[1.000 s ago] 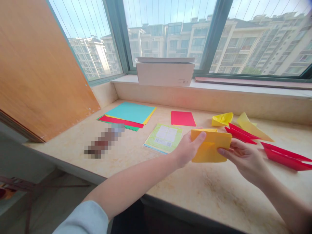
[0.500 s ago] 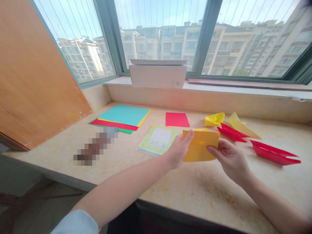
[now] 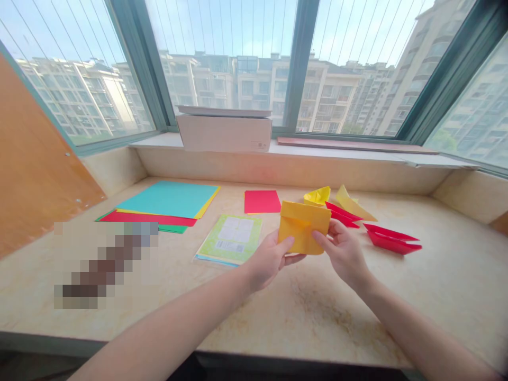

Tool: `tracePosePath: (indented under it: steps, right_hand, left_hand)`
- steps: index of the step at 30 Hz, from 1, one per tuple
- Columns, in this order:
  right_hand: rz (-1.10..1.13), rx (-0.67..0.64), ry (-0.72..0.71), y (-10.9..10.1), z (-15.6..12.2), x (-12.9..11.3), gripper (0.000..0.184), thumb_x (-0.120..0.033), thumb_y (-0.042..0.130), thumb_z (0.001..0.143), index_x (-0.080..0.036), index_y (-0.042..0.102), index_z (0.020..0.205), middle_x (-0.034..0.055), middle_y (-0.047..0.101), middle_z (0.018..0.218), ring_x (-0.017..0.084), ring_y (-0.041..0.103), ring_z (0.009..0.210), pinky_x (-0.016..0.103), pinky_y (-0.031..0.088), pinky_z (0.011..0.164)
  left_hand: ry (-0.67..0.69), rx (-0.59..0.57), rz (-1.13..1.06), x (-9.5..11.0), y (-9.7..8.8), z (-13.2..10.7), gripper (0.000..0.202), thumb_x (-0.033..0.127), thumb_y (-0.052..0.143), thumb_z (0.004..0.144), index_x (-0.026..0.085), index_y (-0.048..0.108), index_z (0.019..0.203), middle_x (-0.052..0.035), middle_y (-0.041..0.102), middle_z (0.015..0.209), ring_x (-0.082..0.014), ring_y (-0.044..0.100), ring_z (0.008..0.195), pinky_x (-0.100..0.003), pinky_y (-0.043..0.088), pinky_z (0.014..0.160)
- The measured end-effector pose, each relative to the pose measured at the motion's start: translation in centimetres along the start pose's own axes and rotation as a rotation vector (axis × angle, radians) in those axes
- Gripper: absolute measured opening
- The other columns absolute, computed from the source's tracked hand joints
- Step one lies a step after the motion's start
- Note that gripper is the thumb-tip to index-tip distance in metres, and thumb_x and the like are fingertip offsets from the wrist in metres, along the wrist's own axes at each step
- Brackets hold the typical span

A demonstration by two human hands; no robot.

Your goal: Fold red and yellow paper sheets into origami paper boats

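Two hands [image 3: 305, 255] gripped a folded yellow paper [image 3: 304, 227] above the table [image 3: 444, 296], with the left thumb [image 3: 289, 243] and right fingers [image 3: 323, 236] pressing its lower edges. Just right of the hands we noted a red paper boat [image 3: 391, 239] and a folded red piece [image 3: 342, 214]. Beyond them sat a yellow paper boat [image 3: 317, 197]; to the left lay a green printed booklet [image 3: 229, 239] and stacked coloured sheets [image 3: 166, 200].
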State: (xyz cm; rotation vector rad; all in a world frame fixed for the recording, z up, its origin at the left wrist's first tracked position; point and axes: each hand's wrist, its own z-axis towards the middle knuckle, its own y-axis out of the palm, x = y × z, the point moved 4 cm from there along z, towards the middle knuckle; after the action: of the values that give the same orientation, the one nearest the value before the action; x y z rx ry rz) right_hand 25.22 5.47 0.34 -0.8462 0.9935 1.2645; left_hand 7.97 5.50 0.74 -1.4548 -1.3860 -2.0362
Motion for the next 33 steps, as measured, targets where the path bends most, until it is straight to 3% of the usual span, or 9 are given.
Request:
tracePosePath:
  steps: [4, 16, 20, 27, 33]
  right_hand:
    - [-0.022, -0.052, -0.004, 0.2, 0.0, -0.4, 0.035, -0.046, 0.073, 0.090, -0.025, 0.066, 0.117, 0.0073, 0.075, 0.112, 0.024, 0.073, 0.098, 0.036, 0.063, 0.080]
    - [-0.200, -0.040, -0.085, -0.6, 0.1, -0.9, 0.030, -0.047, 0.064, 0.095, -0.023, 0.069, 0.112, 0.0096, 0.073, 0.113, 0.023, 0.068, 0.086, 0.035, 0.056, 0.071]
    - [-0.337, -0.010, -0.190, -0.6, 0.2, -1.8, 0.023, -0.043, 0.064, 0.095, -0.023, 0.070, 0.105, 0.0080, 0.072, 0.107, 0.023, 0.065, 0.088, 0.034, 0.053, 0.072]
    - [-0.536, 0.112, -0.347, -0.2, -0.4, -2.9, 0.013, -0.031, 0.063, 0.093, -0.023, 0.064, 0.083, -0.0003, 0.061, 0.073, 0.019, 0.054, 0.068, 0.032, 0.046, 0.064]
    - [-0.577, 0.049, -0.562, 0.7, -1.8, -3.5, 0.012, -0.022, 0.057, 0.097, -0.026, 0.067, 0.091, 0.0046, 0.067, 0.090, 0.022, 0.063, 0.081, 0.035, 0.052, 0.071]
  left_hand:
    - [0.009, -0.011, 0.026, 0.2, 0.0, 0.0, 0.033, 0.022, 0.057, 0.100, 0.019, 0.062, 0.132, -0.0139, 0.061, 0.143, -0.0310, 0.060, 0.130, -0.051, 0.047, 0.111]
    - [0.018, -0.042, 0.098, 0.9, -0.3, 0.0, 0.036, 0.031, 0.066, 0.097, 0.021, 0.063, 0.132, -0.0136, 0.063, 0.142, -0.0337, 0.060, 0.130, -0.054, 0.049, 0.108]
    - [0.018, -0.046, 0.101, 0.7, -0.4, -0.1, 0.036, 0.031, 0.065, 0.097, 0.023, 0.063, 0.132, -0.0123, 0.062, 0.143, -0.0334, 0.059, 0.131, -0.053, 0.049, 0.108]
    - [0.013, -0.023, 0.067, 0.3, -0.2, 0.0, 0.038, 0.032, 0.065, 0.098, 0.026, 0.062, 0.135, -0.0113, 0.060, 0.145, -0.0323, 0.055, 0.135, -0.053, 0.047, 0.110]
    - [0.032, 0.006, 0.059, 0.3, -0.1, -0.2, 0.037, 0.033, 0.067, 0.096, 0.025, 0.063, 0.131, -0.0110, 0.060, 0.144, -0.0321, 0.053, 0.137, -0.051, 0.047, 0.111]
